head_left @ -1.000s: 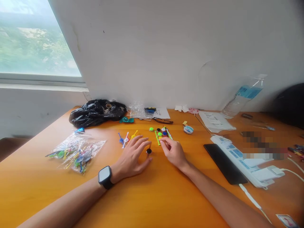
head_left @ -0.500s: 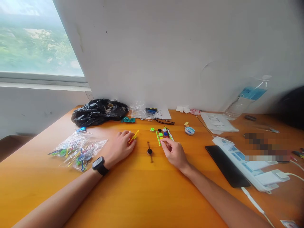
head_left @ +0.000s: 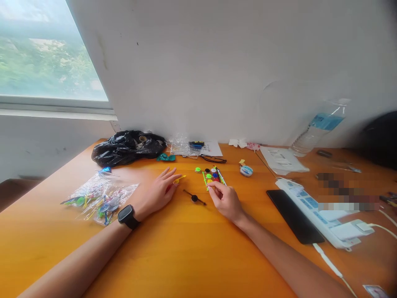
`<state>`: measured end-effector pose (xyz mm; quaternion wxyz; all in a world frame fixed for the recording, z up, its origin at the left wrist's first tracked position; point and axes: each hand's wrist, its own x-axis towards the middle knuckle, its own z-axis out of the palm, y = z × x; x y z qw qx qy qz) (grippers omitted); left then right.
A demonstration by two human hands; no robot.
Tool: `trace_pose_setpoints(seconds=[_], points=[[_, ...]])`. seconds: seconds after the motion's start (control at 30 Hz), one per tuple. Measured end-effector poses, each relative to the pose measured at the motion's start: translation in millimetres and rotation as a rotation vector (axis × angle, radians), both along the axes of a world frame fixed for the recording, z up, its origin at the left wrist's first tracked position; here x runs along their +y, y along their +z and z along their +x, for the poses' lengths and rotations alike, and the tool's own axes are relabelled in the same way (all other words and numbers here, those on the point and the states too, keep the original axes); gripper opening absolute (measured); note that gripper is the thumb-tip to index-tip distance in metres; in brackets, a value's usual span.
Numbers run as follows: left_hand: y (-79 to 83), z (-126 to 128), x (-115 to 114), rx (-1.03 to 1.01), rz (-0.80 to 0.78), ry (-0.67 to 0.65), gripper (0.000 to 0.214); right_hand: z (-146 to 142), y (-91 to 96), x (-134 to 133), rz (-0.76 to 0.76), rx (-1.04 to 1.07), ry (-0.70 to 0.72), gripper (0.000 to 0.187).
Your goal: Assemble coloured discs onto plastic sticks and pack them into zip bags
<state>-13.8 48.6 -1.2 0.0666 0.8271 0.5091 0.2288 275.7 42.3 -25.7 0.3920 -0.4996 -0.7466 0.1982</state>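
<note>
My left hand (head_left: 159,191), a dark watch (head_left: 127,216) on its wrist, lies on the orange table (head_left: 186,256) with fingers stretched out over some coloured plastic sticks. A yellow stick (head_left: 180,178) pokes out at its fingertips. A black disc on a thin black stick (head_left: 194,198) lies between my hands, touching neither. My right hand (head_left: 226,200) has its fingers curled in a pinch at the near edge of a cluster of small coloured discs and sticks (head_left: 211,174). What the pinch holds is too small to make out.
Clear bags of coloured pieces (head_left: 99,198) lie at the left, a black plastic bag (head_left: 127,147) behind them. To the right lie a dark phone (head_left: 293,215), a white power strip (head_left: 319,207), papers (head_left: 282,159) and a tilted water bottle (head_left: 319,124). Glasses (head_left: 214,158) lie by the wall.
My left hand moved left from the black disc to the coloured sticks and now lies flat there. The black stick has turned to lie slanted. My right hand barely moved.
</note>
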Motion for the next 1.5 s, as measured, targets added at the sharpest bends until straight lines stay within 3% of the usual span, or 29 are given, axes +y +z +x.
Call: trace_pose_setpoints(seconds=[0.23, 0.47, 0.77, 0.9, 1.13, 1.5], points=[[0.0, -6.1, -0.2, 0.023, 0.011, -0.016, 0.042, -0.6, 0.5, -0.8, -0.008, -0.016, 0.004, 0.026], [-6.5, 6.8, -5.3, 0.008, 0.204, -0.074, 0.049, -0.9, 0.4, 0.1, -0.001, -0.073, -0.055, 0.031], [1.0, 32.0, -30.1, 0.058, 0.121, -0.506, 0.056, -2.7, 3.0, -1.6, -0.007, -0.127, -0.068, 0.032], [4.5, 36.0, -30.0, 0.085, 0.112, -0.578, 0.047, -2.2, 2.4, -1.5, 0.0, -0.195, -0.094, 0.032], [4.1, 35.9, -29.1, 0.131, 0.147, -0.521, 0.034, -4.3, 4.0, -5.5, 0.042, -0.408, -0.105, 0.028], [-12.2, 29.6, -21.7, 0.132, 0.235, -0.208, 0.029, -6.8, 13.6, -12.4, 0.071, -0.623, -0.044, 0.021]])
